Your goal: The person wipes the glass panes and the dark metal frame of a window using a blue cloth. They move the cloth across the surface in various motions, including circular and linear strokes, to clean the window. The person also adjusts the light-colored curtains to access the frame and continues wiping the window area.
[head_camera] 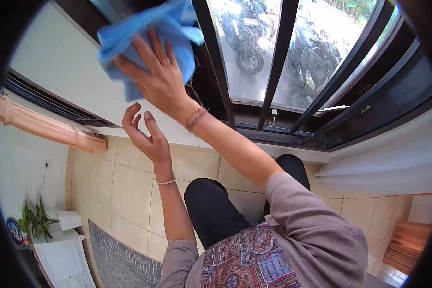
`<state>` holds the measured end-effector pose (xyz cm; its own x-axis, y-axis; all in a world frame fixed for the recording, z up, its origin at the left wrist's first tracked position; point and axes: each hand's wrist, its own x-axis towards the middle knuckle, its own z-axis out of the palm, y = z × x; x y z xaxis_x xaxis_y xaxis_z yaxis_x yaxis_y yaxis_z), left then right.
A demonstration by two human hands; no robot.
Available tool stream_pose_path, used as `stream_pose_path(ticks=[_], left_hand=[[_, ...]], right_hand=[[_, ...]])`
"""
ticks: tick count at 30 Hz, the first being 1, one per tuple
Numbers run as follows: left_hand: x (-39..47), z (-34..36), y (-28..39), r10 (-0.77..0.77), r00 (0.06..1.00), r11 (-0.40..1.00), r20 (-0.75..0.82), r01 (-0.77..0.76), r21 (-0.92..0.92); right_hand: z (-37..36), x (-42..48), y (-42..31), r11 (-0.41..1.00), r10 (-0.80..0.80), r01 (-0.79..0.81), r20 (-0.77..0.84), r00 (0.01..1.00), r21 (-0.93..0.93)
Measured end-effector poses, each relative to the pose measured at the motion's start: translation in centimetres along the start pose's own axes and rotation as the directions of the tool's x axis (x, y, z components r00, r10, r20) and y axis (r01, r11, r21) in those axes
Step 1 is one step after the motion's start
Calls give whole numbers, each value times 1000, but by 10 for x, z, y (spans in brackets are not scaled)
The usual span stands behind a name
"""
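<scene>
A light blue cloth (118,68), bunched and folded over at its top, is spread under my right hand (162,77). That hand presses it with fingers apart, up by the dark window frame (201,77) and the pale wall beside it. The cloth hides the surface behind it. Below, my left hand (145,135) hangs in the air with curled fingers and thumb apart, holding nothing. It wears a light bracelet (165,181); a braided band (196,118) circles my right wrist.
Dark vertical bars (279,64) cross the window; motorcycles (250,46) stand outside. White sheer curtain (378,169) hangs at right, a peach curtain (50,126) at left. Beige tiles (129,176), a grey patterned rug (118,252) and a white cabinet (63,259) with a potted plant (37,221) lie below.
</scene>
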<state>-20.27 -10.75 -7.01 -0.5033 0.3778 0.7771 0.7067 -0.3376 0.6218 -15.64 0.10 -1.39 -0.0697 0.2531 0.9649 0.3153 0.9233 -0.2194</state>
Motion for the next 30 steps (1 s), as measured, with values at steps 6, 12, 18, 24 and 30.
stream_pose_path(ticks=[6,12,18,24,30], left_hand=[[-24,12,-4,61,995,997,-74,-64,-40],[-28,32,8,152,986,986,-69,-156,-57],[0,42,65,322,920,943,-223,-333,-15],[73,53,198,303,922,854,-241,-375,-361],[88,33,274,77,997,861,27,-53,-505]], right_hand=[[3,-153,27,994,102,-86,295,950,-69],[-20,-212,41,996,20,7,297,955,-87],[-37,-221,41,987,38,26,381,924,-161],[-123,-179,9,843,-36,-349,691,722,409],[-249,-77,-49,753,103,-646,948,302,124]])
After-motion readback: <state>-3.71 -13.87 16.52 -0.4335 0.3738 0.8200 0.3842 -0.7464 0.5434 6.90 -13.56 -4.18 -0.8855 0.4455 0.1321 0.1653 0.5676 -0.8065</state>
